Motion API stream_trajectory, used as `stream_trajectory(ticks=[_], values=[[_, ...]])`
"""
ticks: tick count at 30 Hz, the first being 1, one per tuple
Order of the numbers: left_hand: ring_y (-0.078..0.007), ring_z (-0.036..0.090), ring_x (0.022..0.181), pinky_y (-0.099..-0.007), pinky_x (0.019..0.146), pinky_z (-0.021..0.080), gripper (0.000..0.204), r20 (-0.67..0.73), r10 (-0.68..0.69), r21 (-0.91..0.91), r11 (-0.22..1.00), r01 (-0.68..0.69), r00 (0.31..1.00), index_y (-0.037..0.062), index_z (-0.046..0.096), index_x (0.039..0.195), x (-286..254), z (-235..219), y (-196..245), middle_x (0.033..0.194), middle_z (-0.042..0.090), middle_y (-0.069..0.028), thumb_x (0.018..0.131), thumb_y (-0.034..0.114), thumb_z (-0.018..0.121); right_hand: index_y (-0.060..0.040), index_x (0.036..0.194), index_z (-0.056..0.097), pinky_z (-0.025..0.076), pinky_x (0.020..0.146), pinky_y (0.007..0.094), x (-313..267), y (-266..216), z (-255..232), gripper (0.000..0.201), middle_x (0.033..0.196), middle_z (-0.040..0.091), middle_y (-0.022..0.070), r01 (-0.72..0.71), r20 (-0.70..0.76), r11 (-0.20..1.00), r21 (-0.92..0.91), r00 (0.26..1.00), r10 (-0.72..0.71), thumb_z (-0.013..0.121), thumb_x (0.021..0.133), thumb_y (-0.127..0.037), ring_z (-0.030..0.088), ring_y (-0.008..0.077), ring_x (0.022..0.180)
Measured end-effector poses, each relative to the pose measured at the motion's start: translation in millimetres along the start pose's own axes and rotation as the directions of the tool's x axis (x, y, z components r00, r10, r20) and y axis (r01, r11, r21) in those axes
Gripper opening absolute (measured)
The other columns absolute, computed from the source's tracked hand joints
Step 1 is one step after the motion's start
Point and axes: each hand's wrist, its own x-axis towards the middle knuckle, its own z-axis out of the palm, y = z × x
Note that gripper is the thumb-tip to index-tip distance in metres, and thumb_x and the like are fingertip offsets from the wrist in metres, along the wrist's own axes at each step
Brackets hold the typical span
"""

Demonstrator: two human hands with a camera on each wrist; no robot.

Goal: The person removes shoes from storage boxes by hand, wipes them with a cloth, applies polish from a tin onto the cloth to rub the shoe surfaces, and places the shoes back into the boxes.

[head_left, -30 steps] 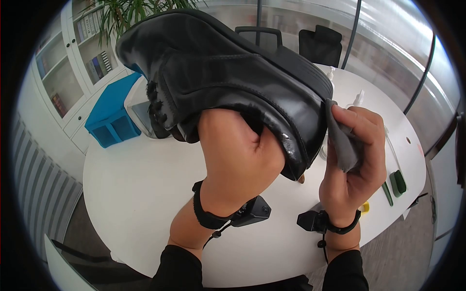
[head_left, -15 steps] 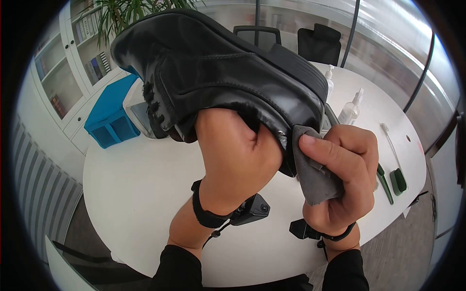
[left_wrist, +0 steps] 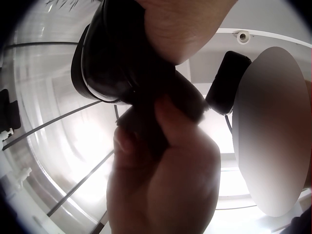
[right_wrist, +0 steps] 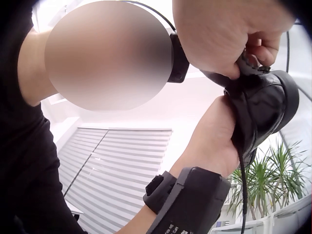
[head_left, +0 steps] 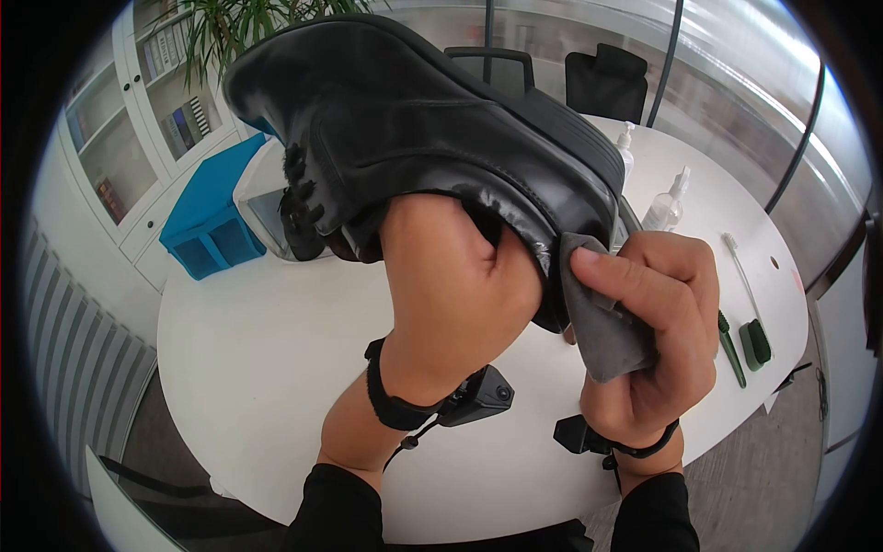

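A glossy black leather shoe (head_left: 432,138) is held up over the table, tilted, with its sole facing up and away and its toe to the left. My left hand (head_left: 460,267) reaches into the shoe's opening and bears it; the fingers are hidden inside, so I cannot tell how they lie. My right hand (head_left: 658,322) pinches a grey cloth (head_left: 602,331) between thumb and fingers. The cloth lies against the shoe's heel end, beside the opening. In the right wrist view the shoe's heel (right_wrist: 290,100) shows close under the right hand (right_wrist: 229,39).
On the white table (head_left: 267,368) a blue organizer box (head_left: 216,207) stands at the left. At the right are a clear spray bottle (head_left: 664,207), a white pump bottle (head_left: 626,147), a green brush (head_left: 754,345) and a slim green-handled brush (head_left: 729,354). Chairs (head_left: 607,87) stand behind.
The right hand with the grey cloth has moved left and down from the heel's back edge to beside the opening, then shifted only slightly. The shoe has tilted a little.
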Motion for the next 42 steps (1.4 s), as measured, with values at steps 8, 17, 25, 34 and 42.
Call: stream_trajectory(ticks=[8, 17, 25, 34, 42], values=[[-0.0371, 0.067, 0.07, -0.0413, 0.062, 0.051, 0.013, 0.199, -0.095, 0.001, 0.995, 0.097, 0.975, 0.0016, 0.066, 0.082, -20.3, 16.0, 2.3, 0.073, 0.067, -0.0154, 0.078, 0.012, 0.073, -0.0007, 0.103, 0.074, 0.043, 0.071, 0.0288, 2.1, -7.0, -5.1, 0.034, 0.092, 0.059, 0.0123, -0.013, 0.027, 0.998, -0.057, 1.0, 0.015, 0.066, 0.07, 0.003, 0.057, 0.0204, 0.078], [-0.0361, 0.066, 0.064, -0.0409, 0.057, 0.049, 0.02, 0.431, -0.297, -0.089, 0.926, 0.368, 0.852, 0.0043, 0.068, 0.078, -33.6, 23.8, 7.4, 0.069, 0.067, -0.0138, 0.08, 0.023, 0.074, -0.0025, 0.1, 0.075, 0.041, 0.068, 0.0302, 3.4, -9.3, -15.0, 0.03, 0.088, 0.059, 0.0115, -0.024, -0.01, 0.995, -0.096, 1.0, 0.023, 0.069, 0.071, -0.008, 0.056, 0.0205, 0.077], [-0.0378, 0.067, 0.07, -0.0395, 0.064, 0.051, 0.005, 0.187, -0.134, 0.177, 0.979, 0.101, 0.973, 0.0012, 0.069, 0.082, -17.6, 16.5, 2.6, 0.073, 0.068, -0.0159, 0.08, 0.002, 0.064, 0.0007, 0.104, 0.075, 0.048, 0.077, 0.0296, 10.3, 6.3, -21.4, 0.042, 0.091, 0.061, 0.0128, -0.089, -0.121, 0.982, -0.164, 0.99, 0.069, 0.062, 0.065, 0.009, 0.06, 0.0236, 0.081], [-0.0325, 0.064, 0.061, -0.0371, 0.061, 0.051, 0.009, 0.158, -0.108, 0.258, 0.964, 0.064, 0.981, 0.0021, 0.068, 0.087, -12.6, 4.9, -1.2, 0.067, 0.065, -0.012, 0.079, 0.005, 0.067, -0.0019, 0.105, 0.075, 0.05, 0.074, 0.0286, 10.8, 10.4, -19.4, 0.051, 0.093, 0.061, 0.0123, -0.14, 0.076, 0.989, -0.041, 0.987, 0.143, 0.054, 0.061, 0.012, 0.063, 0.0254, 0.084], [-0.0312, 0.061, 0.057, -0.0405, 0.054, 0.05, 0.004, 0.388, -0.079, 0.498, 0.857, -0.136, 0.918, 0.009, 0.069, 0.077, -20.7, 1.3, -1.9, 0.062, 0.06, -0.0074, 0.074, 0.011, 0.069, -0.0025, 0.109, 0.072, 0.052, 0.07, 0.032, 10.4, 15.9, -20.2, 0.056, 0.097, 0.06, 0.0142, -0.087, 0.069, 0.996, -0.008, 0.994, 0.087, 0.055, 0.06, 0.017, 0.063, 0.0295, 0.083]])
